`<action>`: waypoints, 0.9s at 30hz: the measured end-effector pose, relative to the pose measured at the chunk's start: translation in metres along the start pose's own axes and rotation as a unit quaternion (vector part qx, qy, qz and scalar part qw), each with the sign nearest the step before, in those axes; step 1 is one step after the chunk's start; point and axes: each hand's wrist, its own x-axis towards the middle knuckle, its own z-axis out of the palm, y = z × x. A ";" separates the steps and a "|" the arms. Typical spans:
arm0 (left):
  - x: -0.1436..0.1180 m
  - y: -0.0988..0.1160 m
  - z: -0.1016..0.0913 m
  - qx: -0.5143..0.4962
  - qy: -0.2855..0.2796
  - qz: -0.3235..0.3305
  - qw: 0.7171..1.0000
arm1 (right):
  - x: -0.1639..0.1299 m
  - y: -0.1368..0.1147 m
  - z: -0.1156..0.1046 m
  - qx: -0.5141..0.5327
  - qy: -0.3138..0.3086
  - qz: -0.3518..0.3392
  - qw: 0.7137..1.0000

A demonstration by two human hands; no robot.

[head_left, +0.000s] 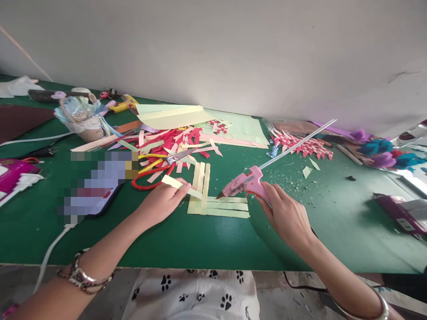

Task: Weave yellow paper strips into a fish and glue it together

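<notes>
Now gluing paper strips on the counter (213,249)
Left hand (160,202) pinches a yellow strip (182,186); right hand (287,215) grips the pink glue gun (243,183), handle hidden

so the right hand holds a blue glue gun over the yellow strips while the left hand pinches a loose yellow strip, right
Not quite: the glue gun is pink, not blue, as the head view shows. The rest stands: the right hand holds it with its nozzle over the yellow strips, and the left hand pinches a loose yellow strip.
</notes>
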 end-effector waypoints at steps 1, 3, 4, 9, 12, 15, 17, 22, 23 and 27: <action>0.000 0.000 0.000 0.001 -0.002 -0.003 1.000 | -0.001 0.001 0.000 -0.001 -0.001 0.001 1.000; 0.000 0.000 0.000 0.002 -0.002 -0.008 1.000 | -0.003 0.003 0.000 -0.001 0.000 0.005 1.000; 0.000 0.000 0.000 0.002 -0.003 -0.011 1.000 | -0.003 0.004 0.000 0.000 0.002 0.009 1.000; 0.000 0.001 -0.001 0.001 -0.007 -0.012 1.000 | -0.008 0.011 -0.001 -0.007 0.000 0.027 1.000; 0.000 0.001 0.000 0.006 -0.006 -0.008 1.000 | -0.011 0.016 -0.002 -0.011 -0.011 0.037 0.999; 0.001 0.000 0.000 0.011 -0.005 -0.008 1.000 | -0.015 0.020 -0.004 -0.012 -0.011 0.044 0.999; 0.001 -0.001 0.001 0.011 -0.005 -0.009 1.000 | -0.018 0.022 -0.004 -0.012 -0.013 0.051 0.999; 0.001 0.000 0.000 0.010 -0.003 -0.003 1.000 | -0.025 0.030 -0.004 -0.021 -0.019 0.061 0.998; 0.001 -0.001 0.000 0.010 -0.005 -0.005 1.000 | -0.026 0.032 -0.004 -0.025 -0.020 0.063 0.997; 0.001 -0.002 0.001 0.008 -0.009 -0.008 1.000 | -0.030 0.038 -0.005 -0.040 -0.022 0.072 0.996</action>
